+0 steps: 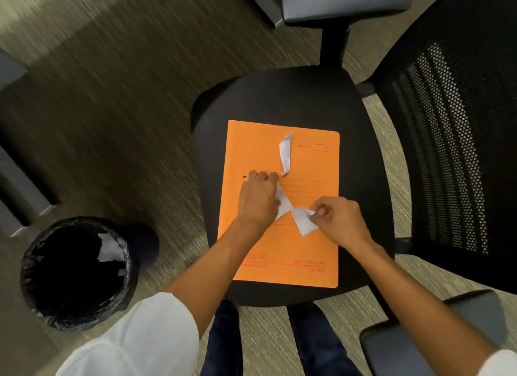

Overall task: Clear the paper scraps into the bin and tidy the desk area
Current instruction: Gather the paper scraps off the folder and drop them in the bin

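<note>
An orange folder [305, 252] lies flat on a black chair seat [279, 96]. On it sit white paper scraps. My left hand [258, 201] is closed over one scrap [284, 202] near the folder's middle. My right hand [340, 219] pinches another scrap [303, 220] just to the right. A third, curled scrap [286, 153] lies loose higher up on the folder. A round bin [75, 272] with a black liner stands on the floor at lower left, with white paper [107, 249] inside it.
The chair's mesh backrest [453, 140] rises on the right, with grey armrests at top [344, 1] and lower right [436, 336]. Carpeted floor surrounds the chair. Grey furniture edges [19, 185] line the left side. My legs stand below the seat.
</note>
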Motion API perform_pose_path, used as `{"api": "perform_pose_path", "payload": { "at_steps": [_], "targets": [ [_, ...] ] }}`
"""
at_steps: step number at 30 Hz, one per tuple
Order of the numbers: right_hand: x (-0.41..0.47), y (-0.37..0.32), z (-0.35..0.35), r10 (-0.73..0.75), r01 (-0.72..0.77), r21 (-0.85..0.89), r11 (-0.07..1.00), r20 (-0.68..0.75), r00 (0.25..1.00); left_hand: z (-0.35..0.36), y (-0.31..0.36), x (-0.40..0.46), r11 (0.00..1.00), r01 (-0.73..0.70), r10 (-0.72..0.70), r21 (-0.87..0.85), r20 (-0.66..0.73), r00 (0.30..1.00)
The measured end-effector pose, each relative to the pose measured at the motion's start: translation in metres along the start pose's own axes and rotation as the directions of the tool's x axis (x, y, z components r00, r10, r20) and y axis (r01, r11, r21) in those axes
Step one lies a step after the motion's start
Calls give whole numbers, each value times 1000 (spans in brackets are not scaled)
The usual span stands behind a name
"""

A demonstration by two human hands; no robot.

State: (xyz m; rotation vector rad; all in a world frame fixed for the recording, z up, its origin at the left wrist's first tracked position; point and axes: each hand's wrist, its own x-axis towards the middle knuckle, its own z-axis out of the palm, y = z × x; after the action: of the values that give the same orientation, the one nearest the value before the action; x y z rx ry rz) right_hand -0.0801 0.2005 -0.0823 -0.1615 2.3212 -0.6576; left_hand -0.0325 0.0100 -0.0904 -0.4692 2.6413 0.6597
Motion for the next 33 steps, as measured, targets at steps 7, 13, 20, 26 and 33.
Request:
{"api": "perform_pose_path", "payload": {
  "at_steps": [7, 13, 20, 26, 33],
  "targets": [
    [37, -60, -14, 69, -42, 474, 879, -40, 997, -13, -36, -14, 693, 255, -387, -674, -48, 921],
    [76, -100, 21, -47, 57, 37, 998, -237, 970, -18, -58, -26, 255, 277, -531, -926, 106, 841],
    [73, -101, 31, -23, 43, 89, 995, -218, 976, -21, -70, -38, 260, 268, -525, -928, 97, 846],
    [27, -111, 41, 117, -104, 681, 724, 28, 993, -23, -67, -49, 258, 135, -435, -957, 10, 900],
    [-10, -136, 71, 12, -54, 631, 774, 70, 997, -28, -81, -71, 148, 73, -280, -986, 29, 959]
  ]
}}
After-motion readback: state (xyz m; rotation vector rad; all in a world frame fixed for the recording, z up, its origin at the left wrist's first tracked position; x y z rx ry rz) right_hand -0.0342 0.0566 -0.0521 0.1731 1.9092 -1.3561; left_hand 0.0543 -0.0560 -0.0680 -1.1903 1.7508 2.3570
